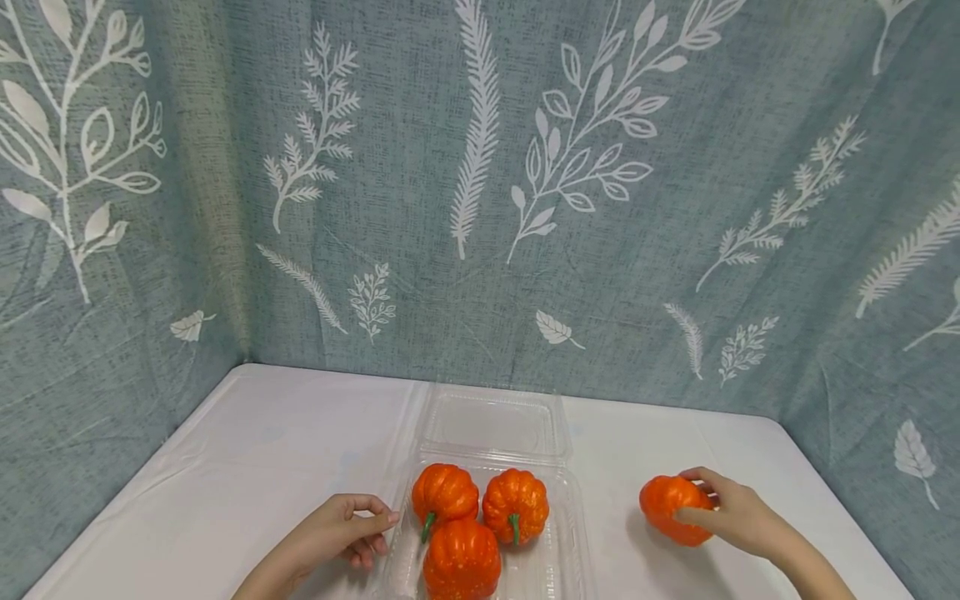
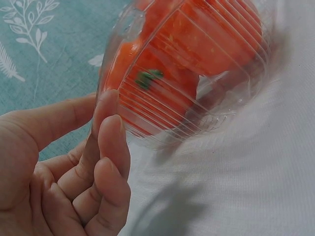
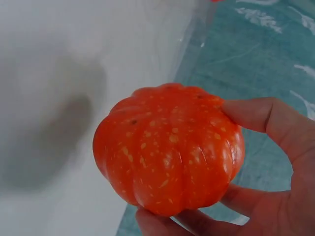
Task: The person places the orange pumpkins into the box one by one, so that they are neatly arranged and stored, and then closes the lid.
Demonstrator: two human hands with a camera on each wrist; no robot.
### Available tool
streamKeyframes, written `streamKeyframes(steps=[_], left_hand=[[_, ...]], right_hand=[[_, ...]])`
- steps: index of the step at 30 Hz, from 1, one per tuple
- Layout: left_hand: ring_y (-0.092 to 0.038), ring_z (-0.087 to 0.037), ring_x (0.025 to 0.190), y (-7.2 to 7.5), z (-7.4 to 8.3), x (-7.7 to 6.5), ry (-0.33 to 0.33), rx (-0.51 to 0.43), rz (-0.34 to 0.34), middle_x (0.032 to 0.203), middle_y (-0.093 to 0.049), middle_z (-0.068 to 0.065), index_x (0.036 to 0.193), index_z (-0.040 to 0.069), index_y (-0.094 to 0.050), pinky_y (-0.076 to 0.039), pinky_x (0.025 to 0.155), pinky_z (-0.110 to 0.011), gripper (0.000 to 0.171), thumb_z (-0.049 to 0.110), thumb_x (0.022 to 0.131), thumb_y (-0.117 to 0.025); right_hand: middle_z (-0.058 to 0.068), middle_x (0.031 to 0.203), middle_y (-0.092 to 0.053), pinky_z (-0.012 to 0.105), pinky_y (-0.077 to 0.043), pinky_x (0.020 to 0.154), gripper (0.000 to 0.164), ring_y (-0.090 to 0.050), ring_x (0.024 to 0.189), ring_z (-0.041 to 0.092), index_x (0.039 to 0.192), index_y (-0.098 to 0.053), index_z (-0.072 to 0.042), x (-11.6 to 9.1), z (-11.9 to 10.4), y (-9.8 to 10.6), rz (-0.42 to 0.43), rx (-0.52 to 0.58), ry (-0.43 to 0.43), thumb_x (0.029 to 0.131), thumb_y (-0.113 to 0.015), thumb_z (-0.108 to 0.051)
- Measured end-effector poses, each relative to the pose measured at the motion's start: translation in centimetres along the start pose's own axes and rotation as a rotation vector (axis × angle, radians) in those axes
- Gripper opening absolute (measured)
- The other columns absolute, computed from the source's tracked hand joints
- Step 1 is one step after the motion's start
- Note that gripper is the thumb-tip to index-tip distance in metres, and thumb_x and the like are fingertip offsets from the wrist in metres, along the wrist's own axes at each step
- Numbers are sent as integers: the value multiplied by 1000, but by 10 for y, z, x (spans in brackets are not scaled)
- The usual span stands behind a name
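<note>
My right hand [image 1: 731, 512] grips a small orange pumpkin [image 1: 671, 508] and holds it above the table, right of the clear plastic container. Seen from the right wrist, thumb and fingers lie round the sides of the speckled pumpkin [image 3: 170, 150]. At the container's [image 1: 573, 533] left edge, my left hand [image 1: 337, 529] pinches the rim between thumb and fingers; the left wrist view shows the ribbed plastic wall [image 2: 162, 110] at the fingertips. Inside sit three more pumpkins: one back left [image 1: 444, 492], one back right [image 1: 516, 504], one in front [image 1: 461, 562]. Green stems show on the back two.
The container's hinged lid [image 1: 491, 421] lies folded back behind it. A white cloth covers the table [image 1: 285, 442]. Blue-green curtains [image 1: 420, 167] with white leaf prints stand along the back and both sides.
</note>
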State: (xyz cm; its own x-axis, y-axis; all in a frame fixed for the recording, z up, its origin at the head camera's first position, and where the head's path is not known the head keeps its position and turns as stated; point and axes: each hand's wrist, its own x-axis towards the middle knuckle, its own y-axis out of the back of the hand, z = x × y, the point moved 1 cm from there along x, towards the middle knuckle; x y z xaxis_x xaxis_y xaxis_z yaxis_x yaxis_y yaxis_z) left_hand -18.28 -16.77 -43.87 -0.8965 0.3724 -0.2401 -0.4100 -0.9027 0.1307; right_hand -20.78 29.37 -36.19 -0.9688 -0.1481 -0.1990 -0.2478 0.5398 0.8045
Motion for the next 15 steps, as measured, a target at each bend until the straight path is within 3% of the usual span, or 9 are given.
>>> streamKeyframes(steps=[10,15], left_hand=[[-53,-4,48,0,3,-1,-6,-7,-11,63,-60,4,93,1,-60,-42,49,-19,30,31,91,-57],[-54,-4,49,0,3,-1,-6,-9,-13,63,-60,4,93,2,-60,-42,49,-19,30,32,91,-58]], right_hand=[[11,109,-60,39,-51,70,45,-55,97,33,121,-51,-1,-16,-30,-5,-66,73,168,83,-65,-20],[9,109,-60,31,-51,72,42,-55,100,31,120,-51,-3,-20,-47,-10,-105,108,260,84,-64,-20]])
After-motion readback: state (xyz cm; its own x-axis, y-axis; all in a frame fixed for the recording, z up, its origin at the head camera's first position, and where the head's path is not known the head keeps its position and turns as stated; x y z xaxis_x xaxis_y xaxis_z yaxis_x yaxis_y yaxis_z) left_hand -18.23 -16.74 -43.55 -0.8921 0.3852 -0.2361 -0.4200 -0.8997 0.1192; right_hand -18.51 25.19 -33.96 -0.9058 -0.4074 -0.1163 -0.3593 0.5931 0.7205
